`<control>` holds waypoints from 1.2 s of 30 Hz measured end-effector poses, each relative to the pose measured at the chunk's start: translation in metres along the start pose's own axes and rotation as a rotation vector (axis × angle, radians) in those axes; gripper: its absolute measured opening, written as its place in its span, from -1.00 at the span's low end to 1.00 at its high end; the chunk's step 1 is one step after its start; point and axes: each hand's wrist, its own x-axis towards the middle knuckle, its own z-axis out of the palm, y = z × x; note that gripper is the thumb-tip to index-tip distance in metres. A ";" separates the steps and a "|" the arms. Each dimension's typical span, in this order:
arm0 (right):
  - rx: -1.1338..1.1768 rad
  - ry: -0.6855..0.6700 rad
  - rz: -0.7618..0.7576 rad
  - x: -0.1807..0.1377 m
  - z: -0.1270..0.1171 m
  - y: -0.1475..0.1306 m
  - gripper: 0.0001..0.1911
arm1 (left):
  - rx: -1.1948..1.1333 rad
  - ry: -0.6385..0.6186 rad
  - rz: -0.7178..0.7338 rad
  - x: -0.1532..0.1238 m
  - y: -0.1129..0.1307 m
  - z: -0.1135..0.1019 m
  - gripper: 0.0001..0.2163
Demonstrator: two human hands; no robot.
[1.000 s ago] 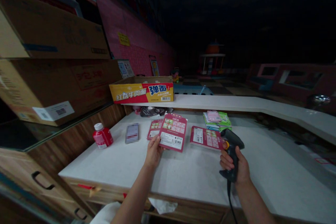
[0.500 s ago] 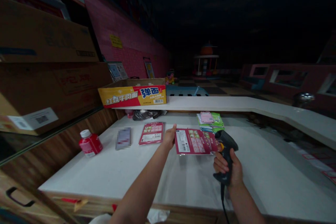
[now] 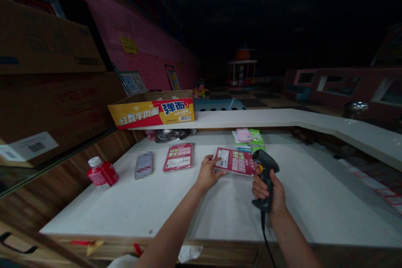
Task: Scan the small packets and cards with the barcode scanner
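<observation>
Left hand lowered a packet; the carton reads "弹面".

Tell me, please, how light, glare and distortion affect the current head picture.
Head view: the room behind sinks into near-black, while the counter is softly lit; small glints sit on the metal knob; the flat item at left is pixelated; the lower carton looks wide-angle stretched; the scanner has a clear outline.

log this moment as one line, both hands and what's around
left hand: at left end of magenta packets | right hand: holds barcode scanner | counter: second magenta stack, red bottle, green packets
</observation>
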 end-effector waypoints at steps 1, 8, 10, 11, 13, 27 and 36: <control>-0.008 0.001 0.001 0.000 0.000 0.000 -0.66 | 0.013 -0.018 0.012 -0.004 0.002 0.004 -0.54; -0.005 0.040 0.012 0.000 0.002 -0.002 -0.62 | 0.100 0.051 -0.036 -0.010 0.010 0.030 -0.73; 0.000 0.031 0.026 0.000 0.001 -0.001 -0.62 | 0.168 0.066 -0.044 -0.013 0.012 0.033 -0.73; 0.003 0.022 0.029 0.000 0.000 -0.001 -0.63 | 0.207 0.058 -0.050 -0.014 0.013 0.033 -0.73; 0.021 0.005 0.027 -0.001 -0.001 0.000 -0.66 | 0.287 0.020 -0.056 -0.017 0.015 0.030 -0.69; 0.085 0.068 0.076 -0.009 -0.004 0.003 -0.69 | 0.978 0.408 -0.726 -0.001 -0.007 -0.105 -0.47; 0.070 0.095 0.091 -0.008 -0.003 0.004 -0.70 | 0.897 0.335 -0.810 -0.012 -0.007 -0.144 -0.32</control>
